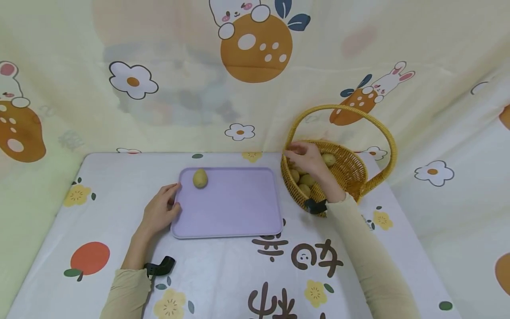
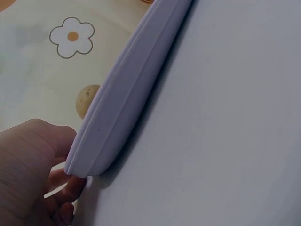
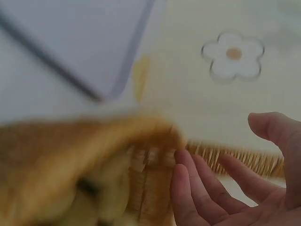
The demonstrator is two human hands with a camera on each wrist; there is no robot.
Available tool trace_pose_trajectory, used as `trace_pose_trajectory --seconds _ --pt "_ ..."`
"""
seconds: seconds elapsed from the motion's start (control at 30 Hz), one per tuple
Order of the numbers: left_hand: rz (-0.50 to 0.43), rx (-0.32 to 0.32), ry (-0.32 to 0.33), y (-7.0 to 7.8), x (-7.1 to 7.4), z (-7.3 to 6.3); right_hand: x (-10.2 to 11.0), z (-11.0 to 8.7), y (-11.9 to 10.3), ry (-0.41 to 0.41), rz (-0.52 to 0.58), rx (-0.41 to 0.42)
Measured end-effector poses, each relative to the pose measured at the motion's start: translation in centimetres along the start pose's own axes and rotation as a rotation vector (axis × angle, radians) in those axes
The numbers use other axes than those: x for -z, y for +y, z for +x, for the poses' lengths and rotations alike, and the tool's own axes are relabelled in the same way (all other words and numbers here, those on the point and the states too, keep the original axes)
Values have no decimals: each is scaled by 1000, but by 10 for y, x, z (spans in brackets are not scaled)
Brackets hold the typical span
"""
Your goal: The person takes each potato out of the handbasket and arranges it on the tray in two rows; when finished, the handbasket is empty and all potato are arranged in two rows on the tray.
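My left hand (image 1: 159, 210) holds the left edge of a light purple tray (image 1: 235, 204). In the left wrist view, its thumb touches the tray's rim (image 2: 127, 80) and the other fingers curl close beside the corner. One small yellow-brown potato (image 1: 200, 178) lies in the tray's upper left part. Over the left side of a wicker basket (image 1: 348, 177) is my right hand (image 1: 306, 155), fingers loosely bent and apart. The right wrist view shows nothing between the thumb and fingers of the right hand (image 3: 225, 188). Several more potatoes (image 1: 307, 180) lie in the basket, partly hidden by the hand.
A tall arched handle (image 1: 360, 113) rises over the basket. A patterned white cloth (image 1: 223, 274) covers the table, and a printed curtain (image 1: 179, 88) hangs right behind the tray and basket. Each wrist carries a black camera (image 1: 161, 266).
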State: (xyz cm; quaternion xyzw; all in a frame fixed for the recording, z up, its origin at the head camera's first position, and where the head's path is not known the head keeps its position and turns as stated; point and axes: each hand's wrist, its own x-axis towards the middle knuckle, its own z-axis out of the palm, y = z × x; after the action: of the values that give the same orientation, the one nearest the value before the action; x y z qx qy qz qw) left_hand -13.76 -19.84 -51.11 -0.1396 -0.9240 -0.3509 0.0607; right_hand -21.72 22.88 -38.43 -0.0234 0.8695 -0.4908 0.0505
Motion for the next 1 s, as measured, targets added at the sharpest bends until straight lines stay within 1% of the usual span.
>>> trace_pose_trajectory --seconds 0.17,0.37,0.47,0.6,0.63,0.7,0.93,1.0 --pt "-9 -6 4 0 1 0 26 -11 21 20 -50 -62" --pt "-13 4 -4 -1 0 0 49 -20 40 3 21 -120" --pt "-13 14 -10 -1 0 0 56 -22 44 9 19 -124" --pt "-16 14 -9 -1 1 -1 63 -26 45 36 -43 -131" --pt "-16 12 -8 0 1 -1 65 -27 46 35 -52 -137" --pt "-13 8 -5 0 1 -1 68 -28 47 30 -104 -157" --pt "-15 13 -3 1 1 0 77 -24 52 -56 -232 -219" --pt "-13 13 -2 0 1 0 79 -21 52 -78 -285 -213"
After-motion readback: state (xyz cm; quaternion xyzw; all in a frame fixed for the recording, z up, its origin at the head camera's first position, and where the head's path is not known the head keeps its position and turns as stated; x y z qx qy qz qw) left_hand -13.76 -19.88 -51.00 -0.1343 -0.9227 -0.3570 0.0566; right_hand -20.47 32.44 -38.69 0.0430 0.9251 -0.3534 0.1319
